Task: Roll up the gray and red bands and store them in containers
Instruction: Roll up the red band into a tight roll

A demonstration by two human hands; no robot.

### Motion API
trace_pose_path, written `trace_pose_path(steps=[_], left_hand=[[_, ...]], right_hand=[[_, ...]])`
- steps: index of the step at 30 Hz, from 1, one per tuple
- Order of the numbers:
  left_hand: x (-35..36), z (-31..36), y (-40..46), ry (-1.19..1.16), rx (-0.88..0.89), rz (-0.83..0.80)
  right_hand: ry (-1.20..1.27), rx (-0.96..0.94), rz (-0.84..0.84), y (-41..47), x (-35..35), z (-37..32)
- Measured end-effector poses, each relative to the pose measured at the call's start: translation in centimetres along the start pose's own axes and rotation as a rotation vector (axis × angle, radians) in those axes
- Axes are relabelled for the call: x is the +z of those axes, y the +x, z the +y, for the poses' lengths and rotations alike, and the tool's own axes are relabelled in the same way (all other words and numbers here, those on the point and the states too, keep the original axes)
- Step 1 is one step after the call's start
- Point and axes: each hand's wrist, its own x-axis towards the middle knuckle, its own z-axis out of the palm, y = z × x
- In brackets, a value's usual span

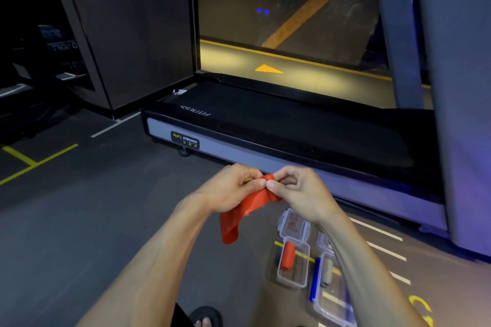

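hands: left, right | pinching limp red band

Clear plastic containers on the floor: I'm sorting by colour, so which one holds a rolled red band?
The left clear container, nearest the dangling red band; the blue-latched container holds a gray roll.
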Motion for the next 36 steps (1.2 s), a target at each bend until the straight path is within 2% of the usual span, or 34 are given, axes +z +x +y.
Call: trace_pose_path(steps=[5, 11, 21, 26, 30, 34, 36], left_hand=[[0.1, 0.0, 0.1, -0.174, -0.085, -0.107], [0.0, 0.4, 0.3, -0.087, -0.040, -0.086], [-0.1, 0.1, -0.4, -0.202, -0.021, -0.095], [0.0, 0.2, -0.4, -0.147, -0.027, -0.048], [0.0, 0.2, -0.3, -0.053, -0.026, -0.006], [-0.2, 0.1, -0.3, 0.048, -0.016, 0.053], [-0.2, 0.2, -0.3, 0.025, -0.028, 0.054]], right_hand=[[0.031, 0.030, 0.068, 0.2, -0.7, 0.5], [0.126, 0.040, 0.047, 0.4, -1.2, 0.7], [0.103, 0.004, 0.011, 0.5, -0.7, 0.5], [-0.060, -0.048, -0.062, 0.5, -0.2, 0.6], [-0.210, -0.123, -0.024, 0.4, 0.6, 0.7], [-0.204, -0.128, -0.102, 0.3, 0.3, 0.5], [-0.162, -0.098, -0.115, 0.2, 0.2, 0.6]])
